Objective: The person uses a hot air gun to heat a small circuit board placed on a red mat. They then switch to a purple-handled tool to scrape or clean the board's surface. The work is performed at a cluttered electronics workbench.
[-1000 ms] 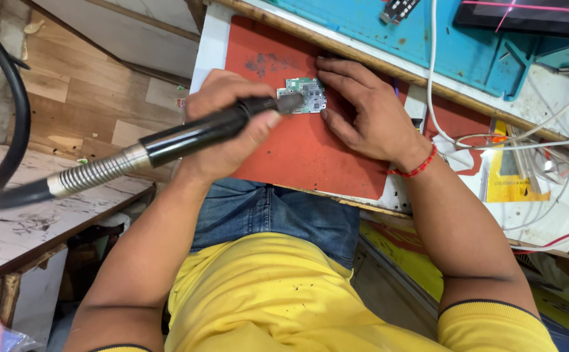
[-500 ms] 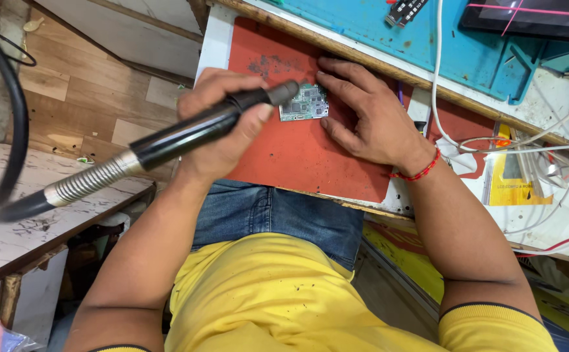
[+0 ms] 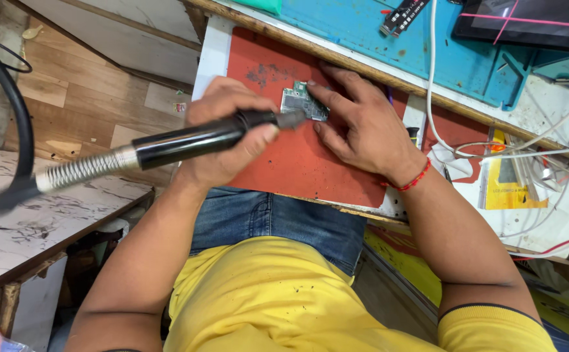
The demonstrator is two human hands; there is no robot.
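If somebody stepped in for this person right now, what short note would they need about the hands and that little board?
Left hand: gripping a black rotary handpiece, tip at the near edge of the small circuit board.
Right hand: fingers pressing the board flat on the red mat.
Done: board positioned and steadied; the mat shows dark smudges near it.
Left: the pictures do not show how far the work on the board has got; hold both grips.

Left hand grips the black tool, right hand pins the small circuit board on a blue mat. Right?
Not quite: the mat is red, not blue, as the head view shows. The left hand does grip the black tool, and the right hand pins the circuit board.
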